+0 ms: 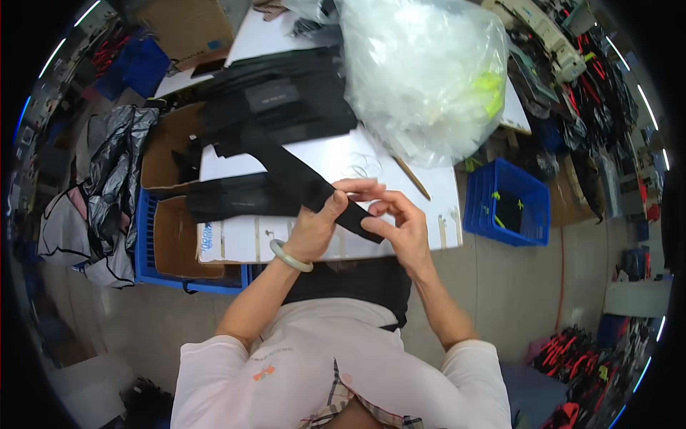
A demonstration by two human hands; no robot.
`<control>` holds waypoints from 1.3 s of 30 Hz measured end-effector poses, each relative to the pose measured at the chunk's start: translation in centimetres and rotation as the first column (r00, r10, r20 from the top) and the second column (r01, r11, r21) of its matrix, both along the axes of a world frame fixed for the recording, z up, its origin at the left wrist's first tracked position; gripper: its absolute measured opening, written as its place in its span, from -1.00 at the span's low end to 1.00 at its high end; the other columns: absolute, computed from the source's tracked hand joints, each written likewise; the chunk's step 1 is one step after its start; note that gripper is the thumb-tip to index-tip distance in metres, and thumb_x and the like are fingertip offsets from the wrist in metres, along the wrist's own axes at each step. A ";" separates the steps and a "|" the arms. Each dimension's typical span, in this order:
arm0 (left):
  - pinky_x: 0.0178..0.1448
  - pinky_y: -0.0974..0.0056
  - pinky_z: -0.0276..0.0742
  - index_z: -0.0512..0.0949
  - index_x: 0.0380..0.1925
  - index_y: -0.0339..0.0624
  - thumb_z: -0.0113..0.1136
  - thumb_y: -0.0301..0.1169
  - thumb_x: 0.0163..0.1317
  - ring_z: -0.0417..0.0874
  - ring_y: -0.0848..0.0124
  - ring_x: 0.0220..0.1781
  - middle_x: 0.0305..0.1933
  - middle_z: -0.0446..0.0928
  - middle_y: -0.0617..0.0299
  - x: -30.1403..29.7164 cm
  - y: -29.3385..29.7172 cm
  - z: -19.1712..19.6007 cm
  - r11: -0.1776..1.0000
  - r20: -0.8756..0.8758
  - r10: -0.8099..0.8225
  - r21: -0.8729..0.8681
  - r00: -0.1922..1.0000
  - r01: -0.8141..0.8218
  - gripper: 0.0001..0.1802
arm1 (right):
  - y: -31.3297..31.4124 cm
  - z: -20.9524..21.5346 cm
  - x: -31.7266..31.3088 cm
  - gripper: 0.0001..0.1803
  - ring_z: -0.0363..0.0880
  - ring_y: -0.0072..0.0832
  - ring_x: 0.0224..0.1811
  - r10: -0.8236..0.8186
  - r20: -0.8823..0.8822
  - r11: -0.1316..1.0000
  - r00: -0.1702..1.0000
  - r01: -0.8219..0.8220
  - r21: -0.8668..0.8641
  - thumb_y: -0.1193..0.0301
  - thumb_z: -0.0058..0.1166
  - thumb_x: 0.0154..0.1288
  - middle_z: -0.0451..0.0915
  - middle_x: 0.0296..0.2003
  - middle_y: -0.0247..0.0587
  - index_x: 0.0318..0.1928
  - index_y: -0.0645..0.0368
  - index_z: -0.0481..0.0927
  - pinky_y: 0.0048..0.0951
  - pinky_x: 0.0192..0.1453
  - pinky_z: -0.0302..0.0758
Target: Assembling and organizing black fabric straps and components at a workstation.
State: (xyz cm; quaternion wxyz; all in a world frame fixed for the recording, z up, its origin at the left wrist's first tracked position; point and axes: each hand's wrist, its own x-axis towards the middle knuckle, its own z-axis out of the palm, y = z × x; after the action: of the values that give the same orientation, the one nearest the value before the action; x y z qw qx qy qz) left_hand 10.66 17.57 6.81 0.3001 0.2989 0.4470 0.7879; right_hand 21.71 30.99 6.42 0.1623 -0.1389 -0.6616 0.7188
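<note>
A long black fabric strip [304,174] runs slantwise from the table's middle to its near edge, and both my hands grip its near end. My left hand [319,223], with a pale bangle on the wrist, pinches the strip under its thumb. My right hand [404,227] holds the strip's end between thumb and fingers. Beneath and left of it lies another black fabric piece [236,197] with a small printed mark. Farther back is a stack of black fabric pieces [286,96] with a grey label patch.
On the white table [336,154] stand a large clear plastic bag [421,79] of white material and a brown pencil-like stick [411,177]. A blue crate [507,204] sits right. Cardboard boxes [179,239] in a blue crate flank the left, beside silver-grey fabric [107,193].
</note>
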 end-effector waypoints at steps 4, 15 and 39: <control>0.06 0.30 0.49 0.52 0.07 -0.31 0.21 -0.41 0.25 0.60 0.34 -0.07 -0.05 0.62 0.07 2.8 -2.9 -1.9 0.865 -0.153 0.048 -0.488 0.987 -0.117 -0.61 | 3.5 -1.2 1.8 -0.84 0.56 -0.31 -0.33 -0.023 -0.293 0.604 0.956 0.247 0.758 0.56 0.33 -0.05 0.61 -0.37 -0.24 -0.37 0.20 0.67 -0.36 -0.22 0.43; -0.30 0.40 0.49 0.55 -0.16 -0.32 0.47 -0.38 0.04 0.54 0.54 -0.43 -0.47 0.56 0.20 10.3 -2.2 -5.7 0.805 -0.215 -0.028 -0.584 0.976 -0.106 -0.60 | 3.3 -5.8 7.2 -0.82 0.47 -0.37 -0.37 -0.135 -0.330 0.274 0.934 0.355 0.894 0.58 0.22 -0.18 0.47 -0.44 -0.31 -0.52 0.14 0.49 -0.30 -0.16 0.31; 0.44 -0.07 0.14 0.36 0.24 -0.22 0.34 -0.56 -0.04 0.18 -0.05 0.45 0.40 0.20 -0.06 9.6 0.1 -9.4 0.754 -0.907 -0.326 -0.419 0.265 -0.506 -0.26 | 6.9 -10.4 9.9 -0.64 0.41 -0.33 0.24 -0.058 -0.083 0.282 0.995 0.096 0.955 0.36 0.26 0.16 0.56 0.13 -0.46 0.02 -0.09 0.67 -0.13 0.36 0.23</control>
State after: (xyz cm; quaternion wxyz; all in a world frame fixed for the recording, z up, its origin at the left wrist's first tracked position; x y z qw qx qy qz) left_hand 20.22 17.70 -2.58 -0.0008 0.5577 0.7918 0.2490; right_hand 31.63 37.87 -3.94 0.2578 -0.0345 -0.9497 0.1745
